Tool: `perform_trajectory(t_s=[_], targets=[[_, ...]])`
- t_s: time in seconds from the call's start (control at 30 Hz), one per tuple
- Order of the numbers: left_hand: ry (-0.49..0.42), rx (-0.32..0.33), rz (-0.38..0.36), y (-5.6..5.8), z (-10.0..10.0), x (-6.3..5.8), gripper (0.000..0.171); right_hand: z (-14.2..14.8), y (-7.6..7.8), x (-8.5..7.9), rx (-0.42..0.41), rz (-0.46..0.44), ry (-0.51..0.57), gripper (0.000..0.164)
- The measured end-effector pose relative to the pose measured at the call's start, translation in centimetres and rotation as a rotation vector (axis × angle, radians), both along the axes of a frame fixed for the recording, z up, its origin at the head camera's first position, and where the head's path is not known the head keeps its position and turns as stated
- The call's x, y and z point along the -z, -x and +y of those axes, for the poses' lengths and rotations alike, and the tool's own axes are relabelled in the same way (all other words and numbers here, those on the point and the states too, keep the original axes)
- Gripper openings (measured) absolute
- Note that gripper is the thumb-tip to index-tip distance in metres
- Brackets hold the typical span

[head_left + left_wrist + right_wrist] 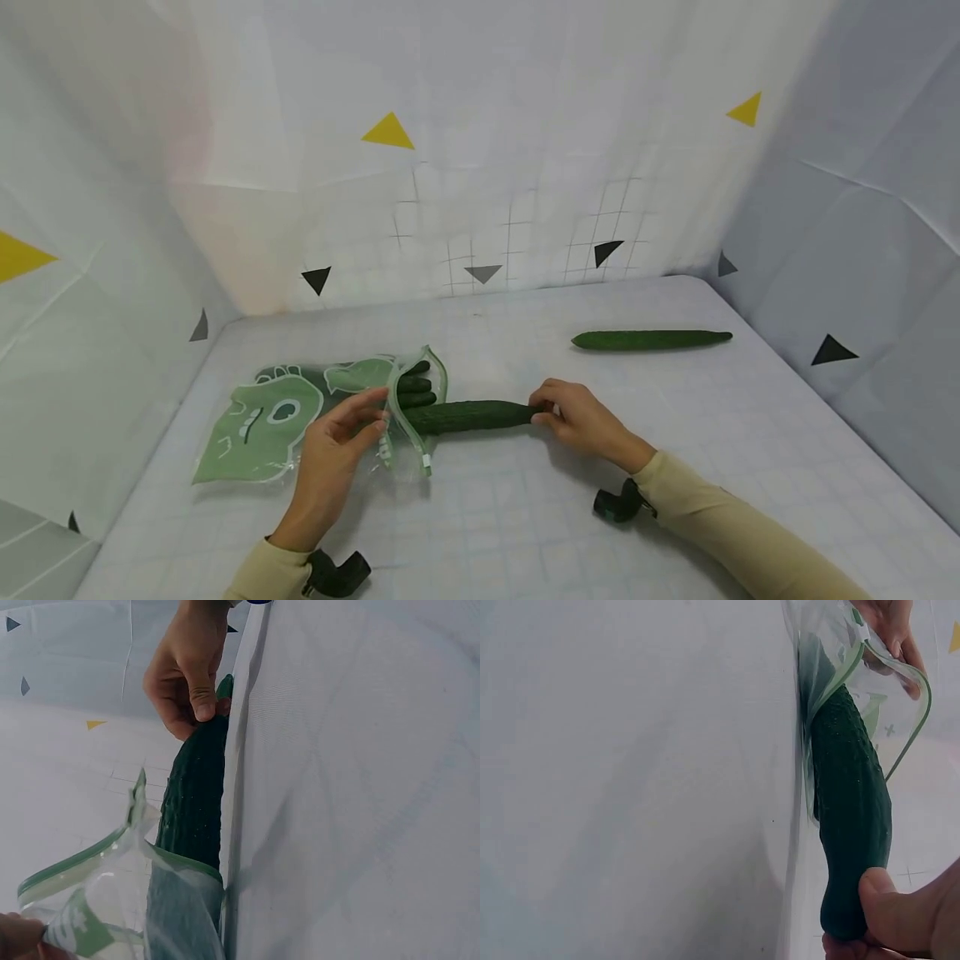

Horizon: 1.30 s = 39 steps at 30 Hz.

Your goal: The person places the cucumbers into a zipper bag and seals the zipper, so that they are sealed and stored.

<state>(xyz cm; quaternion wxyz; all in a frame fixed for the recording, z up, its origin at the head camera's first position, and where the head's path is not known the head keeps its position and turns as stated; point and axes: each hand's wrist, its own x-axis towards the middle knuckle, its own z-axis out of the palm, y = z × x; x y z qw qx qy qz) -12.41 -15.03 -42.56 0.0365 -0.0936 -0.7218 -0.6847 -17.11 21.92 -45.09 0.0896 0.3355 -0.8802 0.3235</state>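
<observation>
A clear zip bag (255, 425) with a green cartoon print lies on the left of the table, its mouth gaping to the right. Several cucumbers (416, 385) sit inside, their ends showing at the opening. My left hand (337, 454) pinches the bag's near edge by the mouth, as the left wrist view also shows. A long cucumber (480, 416) lies partly within the bag, its other end sticking out to the right. Around that outer tip, my right hand (581, 421) curls thumb and fingers; the right wrist view shows the thumb (881, 900) on the tip.
Another cucumber (651, 340) lies alone at the back right of the table (675, 500). White sheets (480, 167) with yellow and dark triangles stand behind and at both sides. Each wrist carries a small black camera (618, 502).
</observation>
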Motion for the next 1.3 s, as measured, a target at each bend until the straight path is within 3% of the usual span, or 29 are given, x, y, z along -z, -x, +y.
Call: perform_trajectory(t_s=[0.27, 0.53, 1.3], targets=[[-0.022, 0.009, 0.006, 0.0, -0.1, 0.1, 0.044, -1.0, 0.2, -0.5, -0.008, -0.016, 0.049, 0.010], [-0.021, 0.016, -0.005, -0.1, -0.1, 0.1, 0.044, -2.5, 0.1, -0.3, 0.007, -0.179, 0.115, 0.012], [-0.013, 0.011, -0.007, 0.0, -0.2, -0.1, 0.044, -5.9, 0.3, -0.3, 0.004, -0.332, 0.174, 0.018]])
